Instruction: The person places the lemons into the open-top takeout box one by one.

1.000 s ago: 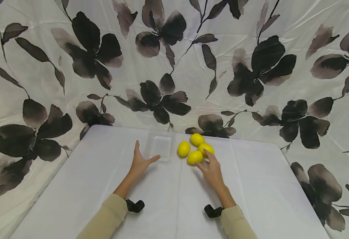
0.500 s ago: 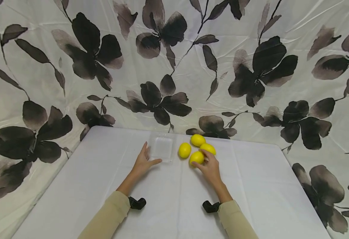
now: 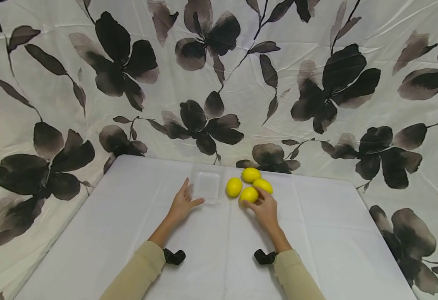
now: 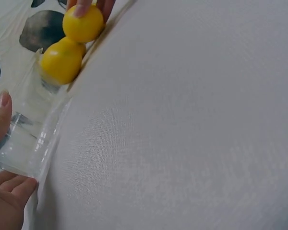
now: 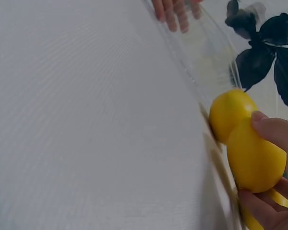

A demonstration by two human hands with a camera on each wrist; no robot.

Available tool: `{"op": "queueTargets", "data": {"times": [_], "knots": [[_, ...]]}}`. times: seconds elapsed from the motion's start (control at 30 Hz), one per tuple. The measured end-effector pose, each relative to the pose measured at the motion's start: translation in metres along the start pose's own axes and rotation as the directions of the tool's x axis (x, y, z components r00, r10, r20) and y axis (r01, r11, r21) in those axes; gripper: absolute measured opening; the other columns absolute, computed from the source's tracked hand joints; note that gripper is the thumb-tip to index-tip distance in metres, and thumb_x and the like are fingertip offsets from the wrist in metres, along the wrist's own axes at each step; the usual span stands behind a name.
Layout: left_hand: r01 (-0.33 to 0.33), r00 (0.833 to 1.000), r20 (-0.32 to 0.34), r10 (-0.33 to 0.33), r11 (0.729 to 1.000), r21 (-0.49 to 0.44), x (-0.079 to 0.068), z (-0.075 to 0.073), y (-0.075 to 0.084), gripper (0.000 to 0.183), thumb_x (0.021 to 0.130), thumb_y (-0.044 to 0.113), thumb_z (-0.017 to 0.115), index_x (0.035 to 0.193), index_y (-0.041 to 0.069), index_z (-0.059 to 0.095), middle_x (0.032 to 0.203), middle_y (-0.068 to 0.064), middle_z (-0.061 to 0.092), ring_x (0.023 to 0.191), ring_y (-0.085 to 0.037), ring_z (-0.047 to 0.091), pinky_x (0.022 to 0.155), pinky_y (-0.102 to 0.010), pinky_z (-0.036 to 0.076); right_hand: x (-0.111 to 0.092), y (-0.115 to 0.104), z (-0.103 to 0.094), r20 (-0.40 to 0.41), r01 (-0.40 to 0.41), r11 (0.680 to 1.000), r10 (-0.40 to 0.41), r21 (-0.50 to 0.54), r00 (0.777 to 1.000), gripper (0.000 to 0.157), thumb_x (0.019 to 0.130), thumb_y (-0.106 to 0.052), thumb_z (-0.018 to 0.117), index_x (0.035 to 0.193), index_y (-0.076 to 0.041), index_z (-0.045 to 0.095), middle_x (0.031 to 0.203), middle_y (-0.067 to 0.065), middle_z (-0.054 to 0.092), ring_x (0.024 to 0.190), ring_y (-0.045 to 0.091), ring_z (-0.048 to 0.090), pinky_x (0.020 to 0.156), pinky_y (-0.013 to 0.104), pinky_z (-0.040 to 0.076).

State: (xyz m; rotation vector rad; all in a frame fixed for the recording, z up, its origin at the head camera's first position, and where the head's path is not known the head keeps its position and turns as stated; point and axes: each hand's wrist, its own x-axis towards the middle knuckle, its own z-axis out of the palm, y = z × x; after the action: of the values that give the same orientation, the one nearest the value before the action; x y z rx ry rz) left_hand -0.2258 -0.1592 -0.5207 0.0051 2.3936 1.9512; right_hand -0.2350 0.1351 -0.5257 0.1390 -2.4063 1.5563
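Observation:
My right hand (image 3: pixel 267 210) grips the nearest of several yellow lemons, with the thumb on one side of this lemon (image 5: pixel 254 155) and the fingers on the other. Around it lie a lemon (image 3: pixel 234 187) to the left, another lemon (image 3: pixel 251 174) at the back and one more lemon (image 3: pixel 265 185) to the right. To their left stands a clear plastic container (image 3: pixel 207 185) with nothing in it. My left hand (image 3: pixel 180 206) is at its near left corner, fingers extended along the left side and thumb spread by the near edge.
A white cloth covers the table (image 3: pixel 335 241). Behind its back edge hangs a floral-patterned curtain (image 3: pixel 264 96), close behind the container and lemons. Each wrist carries a black camera mount, seen below the left hand as a dark mount (image 3: pixel 174 256).
My right hand has closed its thumb and fingers around the nearest lemon. My left hand has moved right, up to the container's side, and its fingers have drawn in.

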Motion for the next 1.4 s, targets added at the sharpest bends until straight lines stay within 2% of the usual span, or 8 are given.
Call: {"op": "queueTargets", "data": {"times": [0.23, 0.57, 0.77, 0.9, 1.13, 1.27, 1.4], "knots": [[-0.011, 0.999, -0.040, 0.012, 1.000, 0.023, -0.011, 0.004, -0.002, 0.102, 0.088, 0.015, 0.075, 0.158, 0.003, 0.002, 0.163, -0.022, 0.014, 0.149, -0.039, 0.019, 0.120, -0.045, 0.029, 0.005, -0.022, 0.002, 0.008, 0.003, 0.997, -0.004, 0.077, 1.000, 0.065, 0.072, -0.012, 0.089, 0.130, 0.000, 0.062, 0.128, 0.022, 0.062, 0.112, 0.038, 0.065, 0.092, 0.044, 0.058], [-0.029, 0.998, -0.060, 0.031, 0.999, 0.025, -0.024, 0.007, -0.004, 0.103, 0.087, 0.019, 0.077, 0.158, 0.002, 0.005, 0.163, -0.021, 0.018, 0.148, -0.039, 0.023, 0.119, -0.046, 0.031, 0.014, -0.060, 0.032, 0.129, 0.061, 0.987, -0.081, 0.151, 0.988, 0.063, 0.074, -0.013, 0.087, 0.131, -0.002, 0.061, 0.134, 0.017, 0.060, 0.119, 0.037, 0.061, 0.097, 0.044, 0.056], [-0.047, 0.996, -0.077, 0.052, 0.997, 0.062, -0.032, 0.010, -0.005, 0.102, 0.086, 0.019, 0.077, 0.158, 0.000, 0.008, 0.163, -0.020, 0.019, 0.146, -0.041, 0.027, 0.115, -0.049, 0.036, 0.010, -0.074, 0.058, 0.249, 0.111, 0.982, -0.147, 0.152, 0.957, 0.061, 0.078, -0.019, 0.085, 0.132, -0.005, 0.061, 0.135, 0.015, 0.060, 0.121, 0.036, 0.061, 0.097, 0.043, 0.056], [-0.062, 0.995, -0.077, 0.066, 0.997, 0.050, -0.037, 0.010, -0.003, 0.101, 0.086, 0.020, 0.077, 0.157, -0.001, 0.009, 0.162, -0.021, 0.021, 0.145, -0.042, 0.029, 0.114, -0.051, 0.038, 0.008, -0.078, 0.075, 0.318, 0.118, 0.986, -0.150, 0.117, 0.936, 0.062, 0.078, -0.022, 0.085, 0.133, -0.008, 0.061, 0.135, 0.010, 0.061, 0.121, 0.031, 0.062, 0.095, 0.036, 0.057], [-0.087, 0.994, -0.067, 0.090, 0.996, 0.035, -0.039, 0.013, -0.001, 0.102, 0.085, 0.021, 0.078, 0.156, -0.003, 0.010, 0.160, -0.022, 0.026, 0.144, -0.039, 0.033, 0.113, -0.052, 0.038, 0.005, -0.080, 0.090, 0.405, 0.173, 0.981, -0.194, 0.089, 0.893, 0.062, 0.077, -0.018, 0.085, 0.131, 0.001, 0.061, 0.133, 0.018, 0.061, 0.118, 0.036, 0.062, 0.093, 0.039, 0.058], [-0.108, 0.992, -0.062, 0.112, 0.992, 0.067, -0.038, 0.013, -0.003, 0.104, 0.084, 0.027, 0.079, 0.156, -0.004, 0.010, 0.159, -0.022, 0.027, 0.144, -0.039, 0.033, 0.113, -0.051, 0.039, 0.006, -0.081, 0.094, 0.448, 0.224, 0.974, -0.192, -0.019, 0.873, 0.059, 0.080, -0.020, 0.084, 0.130, 0.001, 0.061, 0.132, 0.018, 0.062, 0.119, 0.033, 0.061, 0.092, 0.040, 0.059], [-0.102, 0.992, -0.068, 0.107, 0.992, 0.070, -0.037, 0.010, -0.003, 0.104, 0.084, 0.027, 0.078, 0.156, -0.004, 0.010, 0.160, -0.022, 0.027, 0.144, -0.036, 0.034, 0.113, -0.049, 0.039, 0.009, -0.084, 0.099, 0.500, 0.300, 0.943, -0.191, -0.146, 0.844, 0.054, 0.084, -0.026, 0.080, 0.129, -0.001, 0.062, 0.130, 0.016, 0.064, 0.121, 0.030, 0.061, 0.094, 0.039, 0.058]]}}
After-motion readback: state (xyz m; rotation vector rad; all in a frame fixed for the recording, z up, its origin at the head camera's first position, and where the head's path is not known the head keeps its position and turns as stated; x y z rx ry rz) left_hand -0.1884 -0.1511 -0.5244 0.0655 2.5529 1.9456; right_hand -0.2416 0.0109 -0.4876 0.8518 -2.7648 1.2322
